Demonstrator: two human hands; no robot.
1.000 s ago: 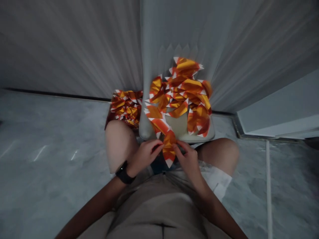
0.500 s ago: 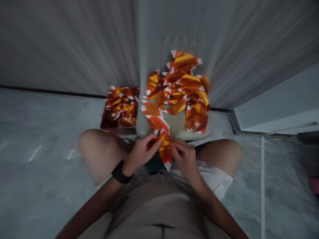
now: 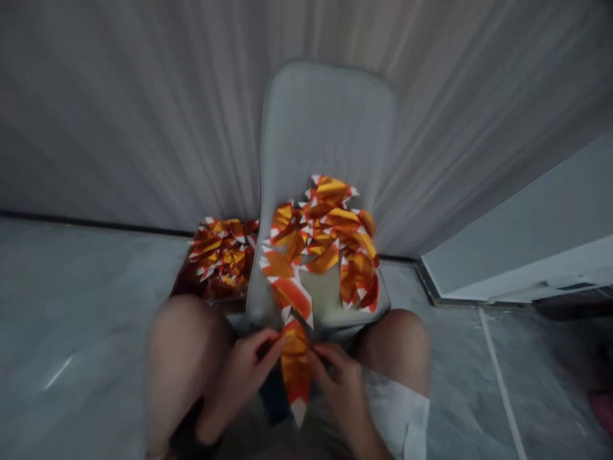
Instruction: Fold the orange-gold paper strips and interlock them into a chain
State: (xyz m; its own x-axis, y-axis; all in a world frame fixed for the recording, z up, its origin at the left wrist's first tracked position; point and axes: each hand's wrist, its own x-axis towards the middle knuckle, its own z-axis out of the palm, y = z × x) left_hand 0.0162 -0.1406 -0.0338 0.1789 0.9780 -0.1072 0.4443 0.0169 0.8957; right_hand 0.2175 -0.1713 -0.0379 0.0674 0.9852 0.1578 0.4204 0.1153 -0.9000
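The left hand (image 3: 242, 383) and right hand (image 3: 342, 396) pinch a foil strip (image 3: 295, 364) of orange and gold, fingers closed narrow on its sides, its white tip hanging below them over the lap. The strip runs up into a heap of folded foil (image 3: 325, 239) lying on a pale grey chair (image 3: 325, 121). A second heap (image 3: 221, 259) sits in a dark box (image 3: 184, 284) just left of the chair. Behind them, a grey pleated curtain (image 3: 119, 115) falls to a polished grey stone floor (image 3: 81, 306), edged by a dark skirting strip (image 3: 96, 222). A white line (image 3: 500, 383) crosses the floor at right, below a pale ledge (image 3: 522, 268). A pink object (image 3: 603, 412) sits at the right edge. Bare knees (image 3: 184, 338) flank the chair's front.
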